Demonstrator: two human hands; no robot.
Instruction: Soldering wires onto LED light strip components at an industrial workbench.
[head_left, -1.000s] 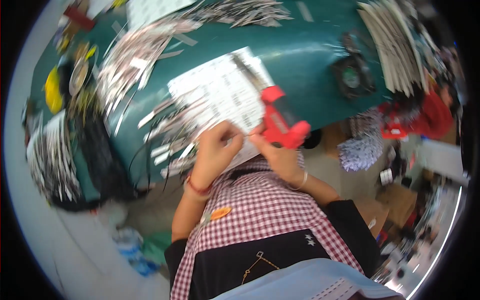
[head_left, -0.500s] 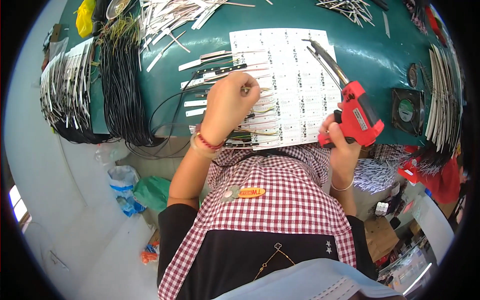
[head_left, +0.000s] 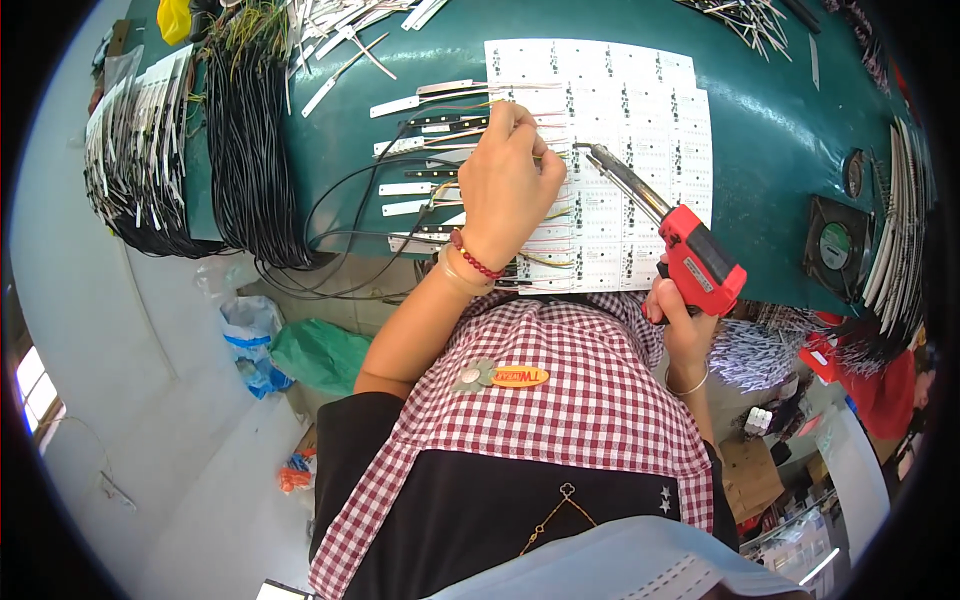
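My right hand [head_left: 682, 318] grips the handle of a red and black soldering gun [head_left: 703, 262]. Its thin metal tip [head_left: 584, 147] points left over a white circuit board panel [head_left: 655, 130] with rows of small dark parts. Close to that tip, my left hand [head_left: 508, 188] is closed in a pinch on a thin wire [head_left: 541, 154], partly hidden by the fingers. Beneath and beside this hand lie several narrow white strips [head_left: 396, 106] and black strips, their thin coloured wires reaching onto the panel's left side.
A thick bundle of black cables [head_left: 245, 140] hangs over the table's front edge at left, beside a row of wired white strips [head_left: 140, 150]. Loose strips [head_left: 345, 30] are piled at the back. A black fan [head_left: 836, 245] sits at right, near stacked pale strips [head_left: 893, 225].
The soldering gun's tip has come down and left across the panel, close to my left hand. My left hand has shifted slightly right, still pinched. The whole view has shifted a little.
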